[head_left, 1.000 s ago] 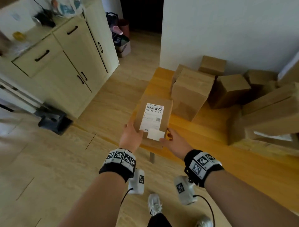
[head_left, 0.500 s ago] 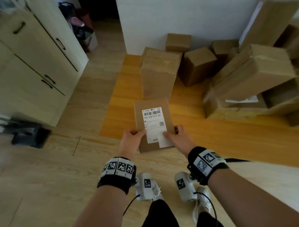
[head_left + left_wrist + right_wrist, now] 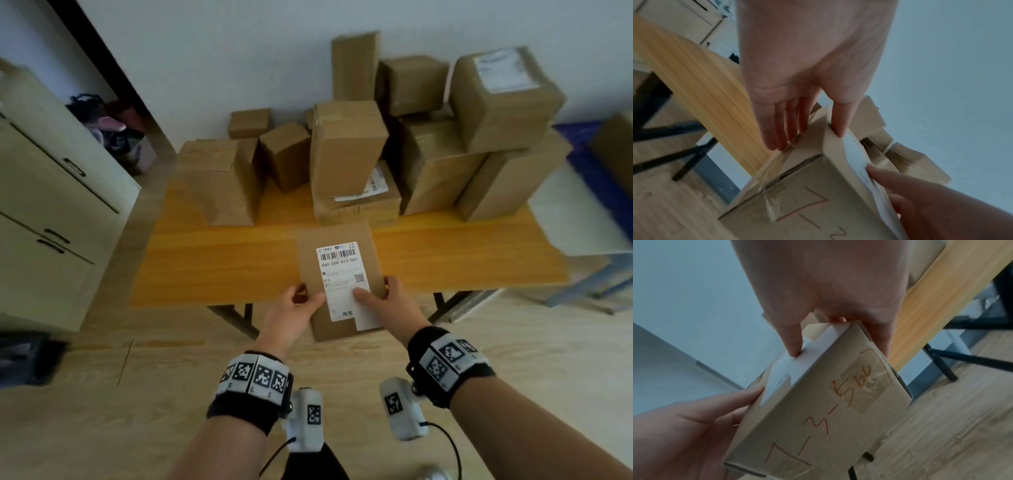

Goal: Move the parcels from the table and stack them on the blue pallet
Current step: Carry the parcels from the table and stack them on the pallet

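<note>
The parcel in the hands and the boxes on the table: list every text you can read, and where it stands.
"060-060-013-001": under the barcode on the white label of the held parcel.
"013": lower on that label.
"7-3-566": handwritten in orange on the parcel's end face; the last digits are uncertain.
Fine print and QR code: too small.
Labels on the table's boxes: blurred.

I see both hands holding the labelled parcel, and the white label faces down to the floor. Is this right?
Not quite. Both hands, left and right, do hold the labelled parcel, but the white label faces up toward the head camera, not down. The head view shows it.
</note>
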Action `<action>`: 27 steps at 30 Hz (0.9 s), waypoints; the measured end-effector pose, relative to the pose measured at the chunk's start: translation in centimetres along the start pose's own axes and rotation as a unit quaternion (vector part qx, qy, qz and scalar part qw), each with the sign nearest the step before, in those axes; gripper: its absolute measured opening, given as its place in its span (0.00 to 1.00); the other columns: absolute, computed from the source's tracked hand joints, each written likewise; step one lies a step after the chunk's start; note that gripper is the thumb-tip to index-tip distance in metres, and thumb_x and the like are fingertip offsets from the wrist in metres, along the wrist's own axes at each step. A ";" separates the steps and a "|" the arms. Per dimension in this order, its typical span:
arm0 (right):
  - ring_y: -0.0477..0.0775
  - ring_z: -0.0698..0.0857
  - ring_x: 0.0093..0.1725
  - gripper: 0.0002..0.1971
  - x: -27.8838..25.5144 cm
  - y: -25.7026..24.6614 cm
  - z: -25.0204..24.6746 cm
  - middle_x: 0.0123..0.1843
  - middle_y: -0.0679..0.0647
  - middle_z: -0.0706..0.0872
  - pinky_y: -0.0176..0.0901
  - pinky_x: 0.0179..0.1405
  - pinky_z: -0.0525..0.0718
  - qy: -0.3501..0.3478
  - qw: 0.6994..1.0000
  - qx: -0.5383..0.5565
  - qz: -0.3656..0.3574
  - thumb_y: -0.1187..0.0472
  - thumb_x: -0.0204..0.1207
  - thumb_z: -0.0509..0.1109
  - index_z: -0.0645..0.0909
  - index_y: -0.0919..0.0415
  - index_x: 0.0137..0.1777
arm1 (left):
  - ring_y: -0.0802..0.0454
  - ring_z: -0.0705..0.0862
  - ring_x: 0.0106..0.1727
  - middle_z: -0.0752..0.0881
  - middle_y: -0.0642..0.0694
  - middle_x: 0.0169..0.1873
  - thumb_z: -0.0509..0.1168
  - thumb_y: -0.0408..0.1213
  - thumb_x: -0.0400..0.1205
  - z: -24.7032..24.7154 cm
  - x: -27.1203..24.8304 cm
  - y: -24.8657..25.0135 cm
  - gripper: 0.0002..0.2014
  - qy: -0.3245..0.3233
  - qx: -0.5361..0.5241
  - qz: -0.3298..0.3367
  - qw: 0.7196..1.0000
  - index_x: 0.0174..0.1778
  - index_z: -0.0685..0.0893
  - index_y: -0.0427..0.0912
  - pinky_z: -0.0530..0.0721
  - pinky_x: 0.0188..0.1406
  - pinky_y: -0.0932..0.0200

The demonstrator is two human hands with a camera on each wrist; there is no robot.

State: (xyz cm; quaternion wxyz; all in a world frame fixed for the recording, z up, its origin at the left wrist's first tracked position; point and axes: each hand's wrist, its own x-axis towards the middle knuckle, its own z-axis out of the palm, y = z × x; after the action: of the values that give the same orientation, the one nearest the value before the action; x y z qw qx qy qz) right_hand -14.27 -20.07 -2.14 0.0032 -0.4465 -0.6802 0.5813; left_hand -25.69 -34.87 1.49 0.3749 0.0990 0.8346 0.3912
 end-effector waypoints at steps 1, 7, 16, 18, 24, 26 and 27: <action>0.54 0.87 0.55 0.34 -0.7 1.2 -2.3 0.64 0.52 0.84 0.55 0.57 0.88 0.008 1.000 0.004 -0.003 0.43 0.74 0.75 0.67 0.57 0.74 | 0.49 0.82 0.66 0.82 0.48 0.69 0.67 0.53 0.82 2.2 -1.0 0.9 0.30 -0.008 0.008 0.006 1.000 0.79 0.71 0.47 0.81 0.69 0.47; 0.52 0.87 0.54 0.29 -4.9 8.7 -16.8 0.62 0.52 0.84 0.52 0.54 0.88 0.089 0.995 0.050 -0.007 0.47 0.75 0.76 0.72 0.59 0.71 | 0.52 0.84 0.63 0.83 0.51 0.69 0.66 0.54 0.83 16.2 -5.4 6.8 0.30 -0.061 0.070 0.078 0.993 0.80 0.70 0.49 0.84 0.60 0.54; 0.47 0.87 0.51 0.27 -9.3 15.9 -33.1 0.60 0.53 0.86 0.36 0.42 0.85 0.205 0.969 0.138 0.005 0.54 0.77 0.76 0.73 0.62 0.72 | 0.53 0.84 0.61 0.84 0.51 0.65 0.68 0.49 0.83 32.4 -9.0 14.3 0.26 -0.155 0.065 0.159 0.973 0.77 0.73 0.48 0.85 0.60 0.53; 0.50 0.88 0.53 0.29 -9.7 16.7 -35.9 0.60 0.52 0.86 0.45 0.50 0.88 0.229 0.962 0.151 0.007 0.52 0.76 0.76 0.72 0.61 0.73 | 0.53 0.84 0.60 0.85 0.52 0.64 0.68 0.49 0.83 35.0 -8.9 16.2 0.25 -0.165 0.062 0.171 0.969 0.75 0.74 0.48 0.85 0.61 0.52; 0.51 0.88 0.55 0.28 -8.7 17.1 -44.1 0.61 0.51 0.86 0.53 0.58 0.88 0.279 0.946 0.168 -0.004 0.49 0.76 0.76 0.74 0.58 0.72 | 0.62 0.84 0.53 0.85 0.54 0.58 0.70 0.48 0.82 41.9 -7.4 22.5 0.21 -0.182 0.032 0.225 0.957 0.70 0.77 0.48 0.83 0.43 0.69; 0.50 0.88 0.55 0.26 -7.9 16.5 -47.2 0.61 0.49 0.86 0.52 0.58 0.88 0.285 0.944 0.166 -0.015 0.48 0.76 0.75 0.74 0.54 0.71 | 0.62 0.85 0.54 0.86 0.55 0.56 0.70 0.48 0.82 44.0 -6.7 24.9 0.20 -0.179 0.006 0.240 0.954 0.68 0.78 0.48 0.84 0.44 0.69; 0.49 0.88 0.54 0.25 -7.5 16.1 -48.7 0.60 0.48 0.86 0.50 0.56 0.89 0.287 0.943 0.165 -0.019 0.47 0.77 0.74 0.73 0.52 0.70 | 0.61 0.85 0.55 0.86 0.55 0.56 0.70 0.49 0.81 44.9 -6.3 26.1 0.19 -0.175 -0.005 0.245 0.954 0.66 0.79 0.49 0.85 0.49 0.65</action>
State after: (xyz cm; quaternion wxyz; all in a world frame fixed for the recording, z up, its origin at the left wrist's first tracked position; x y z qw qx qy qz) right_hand 25.47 12.54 4.69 0.2830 -0.5747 -0.5534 0.5324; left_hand 6.95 5.86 5.37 0.4082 0.3652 0.7042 0.4517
